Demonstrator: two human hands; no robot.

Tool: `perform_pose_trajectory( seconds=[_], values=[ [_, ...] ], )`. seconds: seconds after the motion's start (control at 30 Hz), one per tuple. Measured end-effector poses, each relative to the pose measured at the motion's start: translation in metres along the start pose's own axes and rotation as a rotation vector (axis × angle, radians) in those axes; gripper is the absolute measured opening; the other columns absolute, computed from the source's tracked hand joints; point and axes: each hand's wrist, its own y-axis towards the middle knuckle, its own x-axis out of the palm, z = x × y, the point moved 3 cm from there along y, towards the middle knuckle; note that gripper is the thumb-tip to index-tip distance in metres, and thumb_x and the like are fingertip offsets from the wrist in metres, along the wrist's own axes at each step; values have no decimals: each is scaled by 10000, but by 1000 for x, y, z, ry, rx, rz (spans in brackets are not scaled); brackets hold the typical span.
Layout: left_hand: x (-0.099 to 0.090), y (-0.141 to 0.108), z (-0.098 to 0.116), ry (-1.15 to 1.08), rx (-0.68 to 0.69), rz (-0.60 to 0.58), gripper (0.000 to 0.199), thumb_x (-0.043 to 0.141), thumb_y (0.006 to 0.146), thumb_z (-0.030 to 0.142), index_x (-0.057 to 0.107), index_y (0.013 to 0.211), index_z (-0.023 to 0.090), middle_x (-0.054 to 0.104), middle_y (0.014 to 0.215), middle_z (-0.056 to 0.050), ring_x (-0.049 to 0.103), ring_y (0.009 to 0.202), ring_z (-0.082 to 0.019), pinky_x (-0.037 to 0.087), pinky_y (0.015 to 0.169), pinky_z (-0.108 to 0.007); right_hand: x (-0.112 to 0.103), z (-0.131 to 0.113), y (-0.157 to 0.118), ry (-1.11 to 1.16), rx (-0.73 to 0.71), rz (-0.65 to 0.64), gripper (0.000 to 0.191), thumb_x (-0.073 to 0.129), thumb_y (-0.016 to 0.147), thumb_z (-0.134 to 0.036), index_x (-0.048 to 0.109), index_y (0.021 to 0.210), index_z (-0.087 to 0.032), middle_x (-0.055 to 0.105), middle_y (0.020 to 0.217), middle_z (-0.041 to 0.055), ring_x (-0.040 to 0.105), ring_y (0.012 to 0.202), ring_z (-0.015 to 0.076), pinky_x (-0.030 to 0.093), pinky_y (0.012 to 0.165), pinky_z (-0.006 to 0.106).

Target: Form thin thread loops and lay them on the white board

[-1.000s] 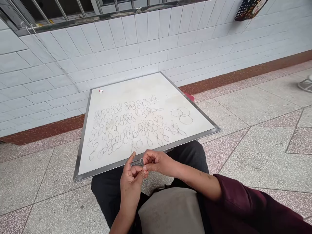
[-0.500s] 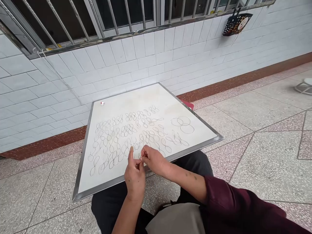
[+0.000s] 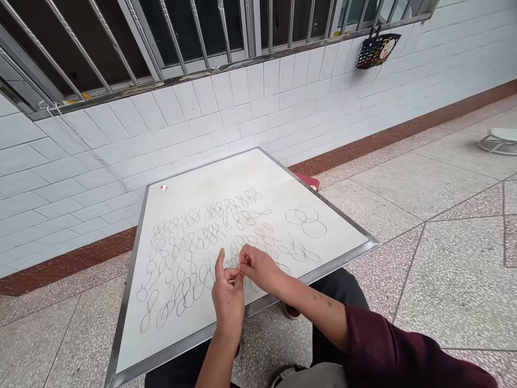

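Note:
My left hand (image 3: 229,291) is over the near part of the white table, thumb and a finger pinched together, another finger pointing up with a tan cover on its tip. Close against it, my right hand (image 3: 258,268) pinches with thumb and forefinger. Between the two sets of fingertips is what looks like a thin wire, mostly hidden. Many thin dark wire loops (image 3: 186,293), most twisted into figure-eights, lie in rough rows on the tabletop around and beyond my hands. Larger round wire rings (image 3: 314,229) overlap on the right side.
The white table (image 3: 210,172) has a metal edge and stands by a white tiled wall. A small red-and-white object (image 3: 163,188) lies at its far left corner. A dark basket (image 3: 377,51) hangs from the window bars. Something red (image 3: 309,182) shows beyond the table's right edge.
The view has shifted, so the table and wall sit lower in the picture. Both hands stay together in nearly the same pinch, with small finger movements.

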Motion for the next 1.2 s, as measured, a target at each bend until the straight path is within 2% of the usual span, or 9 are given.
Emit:
perform_pose_trajectory(
  seconds=[0.17,0.37,0.47,0.63,0.7,0.83,1.0,1.07,1.2],
  values=[
    [18,14,0,-291,-121,-36,792,713,817,360,354,1498,175,618,679,23,559,647,-166,494,661,-305,-5,10,7,112,6,117,128,557,793,-106,497,805,-218,519,705,-39,512,655,140,390,596,249],
    [24,16,-4,-392,-221,-122,893,753,765,292,295,1519,147,636,683,9,598,700,-184,490,623,-287,-8,28,15,503,123,-135,71,582,822,-220,515,845,-219,536,650,-56,523,547,125,423,569,263],
    [25,17,-6,-371,-245,-119,866,744,774,285,311,1511,148,632,679,10,599,704,-184,493,618,-286,-6,33,16,455,117,-106,76,572,818,-209,552,890,-221,502,648,-64,510,536,119,423,556,257],
    [32,18,-10,-395,-286,-84,796,748,793,345,377,1475,170,610,662,29,552,649,-150,498,625,-277,1,39,15,236,48,92,131,542,804,-154,562,904,-237,430,663,-65,423,562,111,366,534,231],
    [32,16,-13,-407,-300,-61,770,747,794,337,399,1460,172,617,671,27,553,661,-147,504,644,-277,3,41,15,266,65,92,101,539,819,-176,560,897,-237,424,660,-62,424,567,115,366,533,233],
    [31,13,-16,-428,-311,-65,758,742,785,286,401,1452,174,629,680,25,566,674,-148,506,653,-272,5,43,14,481,111,-53,58,550,848,-264,544,897,-233,443,666,-59,469,571,125,410,548,253],
    [29,11,-14,-419,-295,-89,732,727,804,320,405,1446,178,614,656,31,565,658,-153,508,647,-285,3,39,8,252,5,94,78,575,822,-214,576,897,-234,431,680,-53,424,601,124,368,573,250],
    [27,9,-14,-420,-290,-99,751,729,800,315,396,1458,177,613,657,33,572,660,-154,521,676,-302,3,38,7,310,45,46,64,592,839,-260,567,887,-228,442,678,-52,430,597,124,367,569,249],
    [20,-1,-13,-461,-324,-116,794,762,770,308,405,1466,175,628,680,31,597,662,-149,532,732,-328,-1,33,3,545,113,-205,256,624,884,-456,565,902,-208,495,693,-44,474,614,124,390,595,256]
  ],
)
